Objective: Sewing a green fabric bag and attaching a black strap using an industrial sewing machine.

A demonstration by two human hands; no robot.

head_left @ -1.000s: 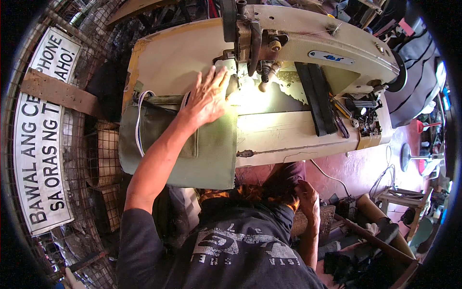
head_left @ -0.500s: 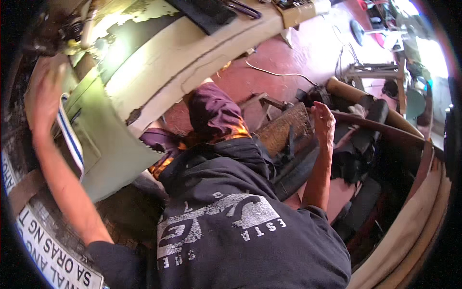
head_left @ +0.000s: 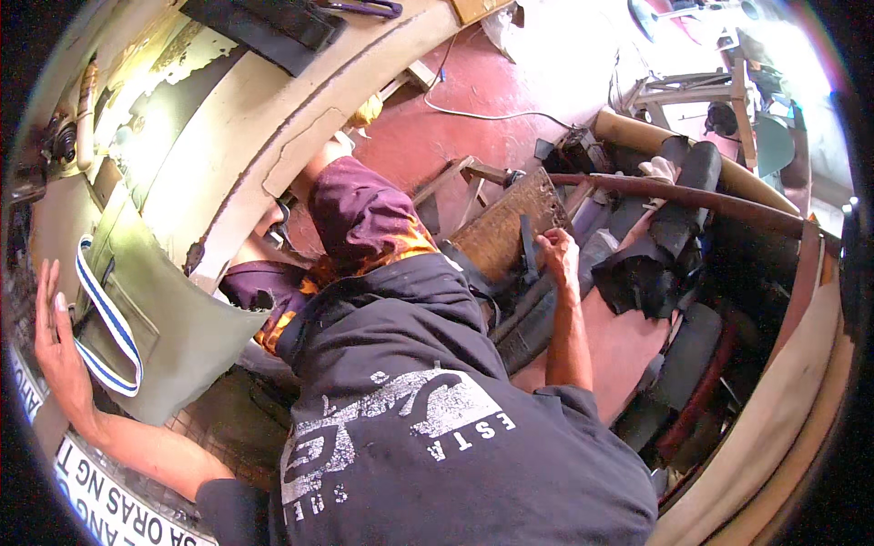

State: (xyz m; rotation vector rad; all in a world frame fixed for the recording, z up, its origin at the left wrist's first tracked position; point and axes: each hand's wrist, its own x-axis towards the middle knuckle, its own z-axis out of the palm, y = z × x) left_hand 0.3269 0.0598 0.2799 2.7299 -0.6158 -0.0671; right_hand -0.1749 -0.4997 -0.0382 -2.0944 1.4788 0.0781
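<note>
My left hand is open, fingers stretched out, at the table's left side beside an olive-green fabric piece with a white, blue-striped strap on it. Sewing-machine parts show at the upper left above the pale worktable. My right hand has curled fingers, raised right of my thigh by a brown worn board and a dark strip; what it holds, if anything, is hidden.
A wooden-railed bin of rolls and dark scraps fills my right side. Beyond lie a pink floor, a white cable, a wooden stand and stools. A lettered sign is at the lower left.
My view has swung down and right, away from the machine. My left hand has slid back toward the table's left side. My right hand has risen from my thigh and moved toward the board.
</note>
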